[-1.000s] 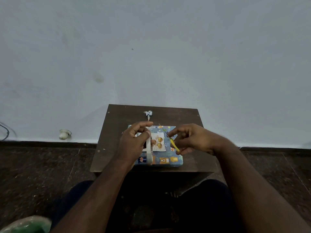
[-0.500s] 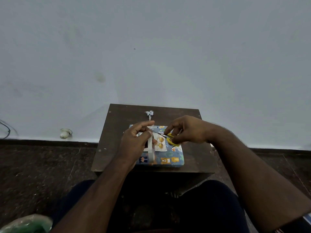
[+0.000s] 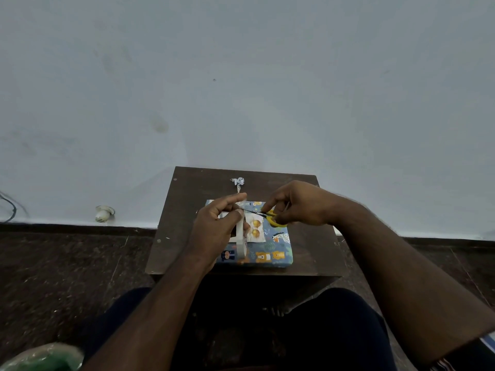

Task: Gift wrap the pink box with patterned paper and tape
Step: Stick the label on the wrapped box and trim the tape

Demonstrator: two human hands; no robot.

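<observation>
Wrapped box [image 3: 270,247], blue animal-print paper, flat on small dark wooden table [image 3: 182,210], toward near edge, centre. Pale paper flap with gold circles [image 3: 254,228] on top face. No pink showing.

Nearest: dark-trousered legs [image 3: 334,330] below table edge; green plastic-wrapped item [image 3: 40,357] at near-left corner, blurred.

Left hand [image 3: 214,231] over box's left half, fingers curled round tape roll [image 3: 240,236], held on edge; index finger and thumb pinching a strip pulled up off the roll. Strip itself hard to make out.

Right hand [image 3: 300,207] over box's far-right part, fingers curled through yellow handles of scissors [image 3: 263,215]. Blades pointing left, tips at the left fingertips, right at the tape. Blades look nearly together; can't tell whether touching the strip.

Farther: small crumpled patterned paper scrap [image 3: 237,182] near table's far edge, apart from box. Beyond table, dark floor [image 3: 67,263], pale wall [image 3: 241,89]; small white object [image 3: 104,212] at wall base, far left, beside a dark cable [image 3: 10,207].
</observation>
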